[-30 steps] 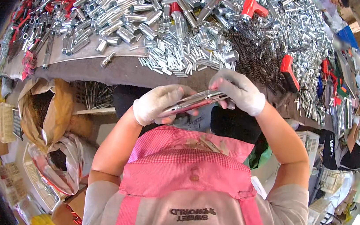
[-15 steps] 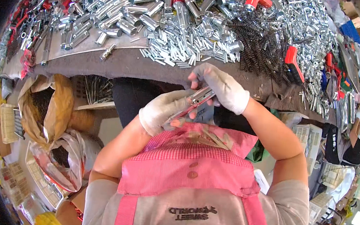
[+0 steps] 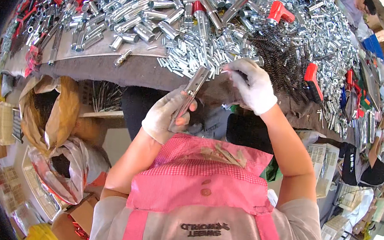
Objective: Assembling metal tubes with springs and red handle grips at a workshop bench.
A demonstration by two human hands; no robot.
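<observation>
Sacks: at the far left, below the table edge, stood open brown and clear plastic sacks (image 3: 55, 118), well apart from both hands.

Table: a dark work table (image 3: 127, 67) ran across the upper view, its far side heaped with short zinc-plated tubes (image 3: 175, 18) and red-handled parts (image 3: 280, 11).

Left hand: the gloved left hand (image 3: 166, 114) was closed around the lower end of a flat metal bar (image 3: 190, 91), thumb across its face, held just in front of the pink apron (image 3: 199, 178) and below the table edge.

Bar: its long axis ran steeply from the left palm up and slightly to the right, the free upper end just reaching the near fringe of the tube pile.

Key relation: the bar's free tip pointed toward the right hand, which lay up and to the right of it, near but apart; the left hand alone carried the bar.

Right hand: the gloved right hand (image 3: 253, 84) rested on the table edge among the small tubes, fingers curled down into the heap beside a patch of dark coil springs (image 3: 279, 59); whether it pinched a piece could not be told.

Far right: another person's arm (image 3: 378, 146) worked at the table's far end.
</observation>
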